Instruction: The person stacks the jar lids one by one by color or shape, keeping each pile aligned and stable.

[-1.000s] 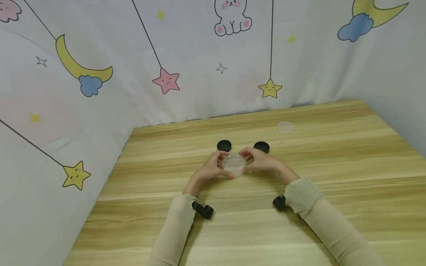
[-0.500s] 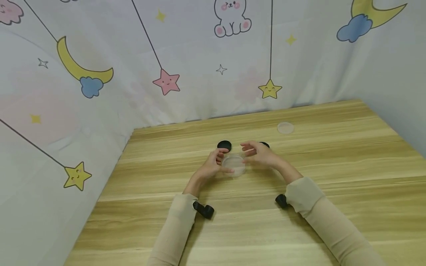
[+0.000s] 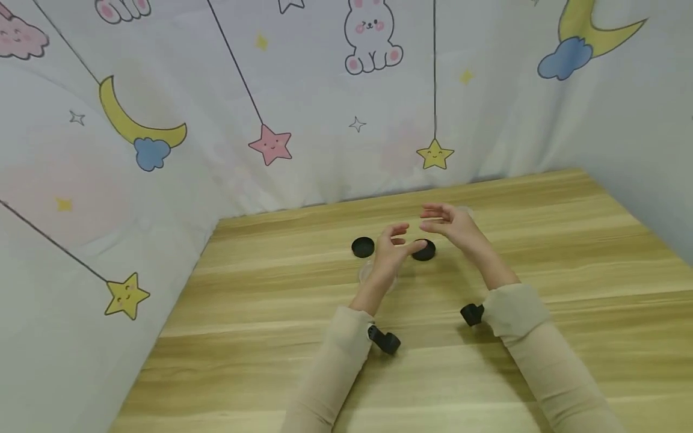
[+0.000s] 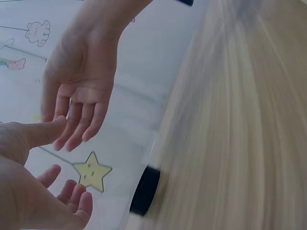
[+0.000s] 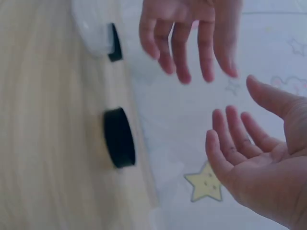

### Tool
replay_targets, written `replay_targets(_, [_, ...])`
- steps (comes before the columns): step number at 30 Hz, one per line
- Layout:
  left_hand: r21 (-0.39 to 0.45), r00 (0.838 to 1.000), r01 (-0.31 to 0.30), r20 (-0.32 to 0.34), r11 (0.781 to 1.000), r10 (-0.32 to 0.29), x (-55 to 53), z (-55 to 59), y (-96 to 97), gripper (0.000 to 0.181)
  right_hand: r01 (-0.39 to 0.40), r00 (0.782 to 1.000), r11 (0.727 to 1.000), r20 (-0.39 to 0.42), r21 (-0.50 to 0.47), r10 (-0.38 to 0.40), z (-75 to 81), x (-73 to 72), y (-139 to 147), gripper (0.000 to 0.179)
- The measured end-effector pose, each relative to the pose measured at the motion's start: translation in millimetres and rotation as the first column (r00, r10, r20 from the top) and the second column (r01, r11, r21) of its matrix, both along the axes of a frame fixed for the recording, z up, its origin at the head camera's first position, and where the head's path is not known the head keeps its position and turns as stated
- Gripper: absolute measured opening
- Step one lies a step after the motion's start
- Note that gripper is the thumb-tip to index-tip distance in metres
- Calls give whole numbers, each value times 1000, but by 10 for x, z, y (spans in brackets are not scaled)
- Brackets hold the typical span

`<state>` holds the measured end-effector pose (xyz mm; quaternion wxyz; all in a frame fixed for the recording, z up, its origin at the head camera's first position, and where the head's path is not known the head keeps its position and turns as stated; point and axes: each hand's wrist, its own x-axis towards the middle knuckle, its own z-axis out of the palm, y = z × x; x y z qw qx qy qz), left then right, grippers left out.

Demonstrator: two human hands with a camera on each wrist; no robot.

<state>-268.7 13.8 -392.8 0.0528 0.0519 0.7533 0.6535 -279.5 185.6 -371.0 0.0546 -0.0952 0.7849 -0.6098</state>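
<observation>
The dish (image 3: pixel 366 270) lies on the wooden table (image 3: pixel 260 337), see-through and partly hidden behind the left wrist from where the head camera looks. Its rim shows on either side of that wrist. Just beyond it sit two black caps, the left cap (image 3: pixel 363 247) and the right cap (image 3: pixel 423 250), a little apart from each other. The left hand (image 3: pixel 391 251) hangs above the table with its thumb held away from the fingers, which are spread and gently bent; from the head its thumb crosses in front of the right cap, though the wrist views show the hand well off it. The right hand (image 3: pixel 456 228) is farther out and to the right, also raised, its fingers loosely extended and slightly apart. The two palms face each other with air between them, and neither hand is pinching anything. Partly behind the right hand, near the far edge, a pale disc (image 3: pixel 465 211) lies on the wood. Both arms wear beige sleeves (image 3: pixel 517 310), and at each cuff a small black camera (image 3: pixel 385 340) sticks out. Behind the table hangs a white cloth (image 3: pixel 319 90) printed with moons, stars and a rabbit.
</observation>
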Motion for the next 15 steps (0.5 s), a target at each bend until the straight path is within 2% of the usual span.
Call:
replay_targets(4, [50,1000,-3,-16,999,4,1,-63,507,57,99,995,990,-2,-99,-99,52,13,213,63])
replay_targets(8, [81,1000,-25,2,996,25,7,-179,935,53,194,981,950,18,-245,-195,21,-12,413,59])
replay_targets(11, [143,994,-106,-25,984,111,-20,-285,1204,49,255,966,903,45,-345,-256,-49,-47,552,48])
replay_targets(15, [225,966,-228,-66,947,248,-64,-434,1490,46,352,935,879,87,-321,-343,-166,-91,694,45])
